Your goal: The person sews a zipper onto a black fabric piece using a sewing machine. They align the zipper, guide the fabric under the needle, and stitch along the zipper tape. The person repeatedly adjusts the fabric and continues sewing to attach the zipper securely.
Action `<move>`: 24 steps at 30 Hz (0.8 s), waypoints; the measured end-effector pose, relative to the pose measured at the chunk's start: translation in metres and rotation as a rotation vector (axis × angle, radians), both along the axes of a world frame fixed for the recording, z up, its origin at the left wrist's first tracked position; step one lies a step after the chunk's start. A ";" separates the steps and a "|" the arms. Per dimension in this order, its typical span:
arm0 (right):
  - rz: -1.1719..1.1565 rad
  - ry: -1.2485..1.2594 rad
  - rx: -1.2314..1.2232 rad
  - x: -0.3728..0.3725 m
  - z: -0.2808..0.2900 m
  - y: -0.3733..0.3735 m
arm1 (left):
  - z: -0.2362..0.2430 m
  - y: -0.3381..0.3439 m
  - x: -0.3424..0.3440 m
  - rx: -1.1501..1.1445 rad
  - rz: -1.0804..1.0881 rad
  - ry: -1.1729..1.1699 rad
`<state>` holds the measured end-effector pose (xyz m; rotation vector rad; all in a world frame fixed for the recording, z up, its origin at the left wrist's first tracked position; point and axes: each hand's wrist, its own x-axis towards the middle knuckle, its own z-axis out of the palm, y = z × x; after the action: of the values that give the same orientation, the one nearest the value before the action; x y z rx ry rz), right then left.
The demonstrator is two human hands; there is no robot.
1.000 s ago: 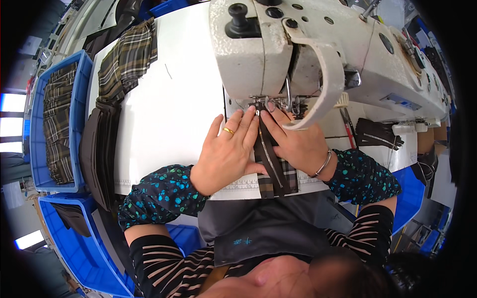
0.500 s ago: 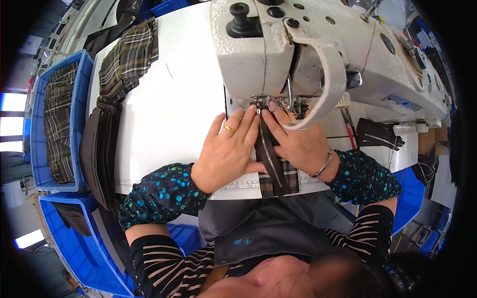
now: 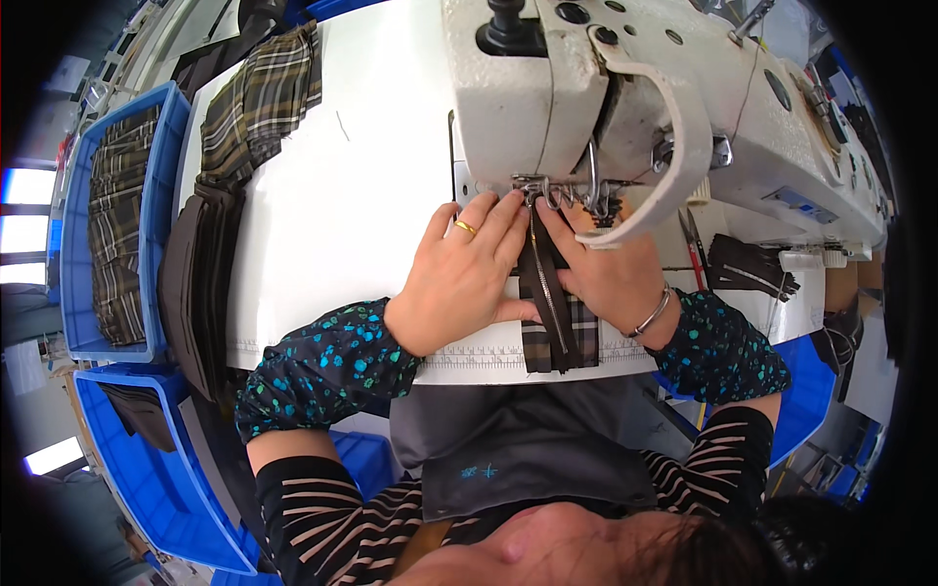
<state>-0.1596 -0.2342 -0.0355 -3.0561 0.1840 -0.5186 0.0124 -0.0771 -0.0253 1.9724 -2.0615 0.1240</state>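
A dark brown zipper (image 3: 545, 283) with metal teeth runs lengthwise over a plaid fabric strip (image 3: 584, 342). Its far end lies at the metal presser foot (image 3: 532, 184) of a white sewing machine (image 3: 503, 117). My left hand (image 3: 464, 278) rests flat on the zipper's left side, fingers stretched toward the foot and thumb reaching to the tape. On the other side, my right hand (image 3: 620, 283) lies with its index finger extended along the zipper edge. Some of its other fingers are hidden behind the machine's curved white guard (image 3: 694, 156). The needle tip cannot be made out.
Left of the white table (image 3: 362, 225) stand a blue bin (image 3: 166, 215) of plaid pieces and another blue bin (image 3: 186, 488). Dark folded pieces (image 3: 200, 283) and plaid fabric (image 3: 264, 103) lie along the left edge. Another zipper piece (image 3: 747, 266) and scissors (image 3: 696, 249) are at right.
The whole view has shifted slightly. The zipper and plaid strip have slid a little away from me, toward the presser foot, with both hands staying on them.
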 end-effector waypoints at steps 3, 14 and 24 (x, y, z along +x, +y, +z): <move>0.009 0.006 -0.004 0.000 0.001 0.000 | 0.000 0.000 0.001 0.012 0.003 0.024; 0.342 -0.196 -0.049 -0.027 0.006 0.024 | 0.014 0.039 -0.049 0.026 0.018 -0.009; 0.338 -0.142 0.080 -0.064 -0.001 0.055 | -0.008 0.061 -0.063 -0.240 0.066 0.283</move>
<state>-0.2240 -0.1795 -0.0367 -2.8683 -0.3033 -0.6792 -0.0507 -0.0161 -0.0331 1.7976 -1.7186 0.0943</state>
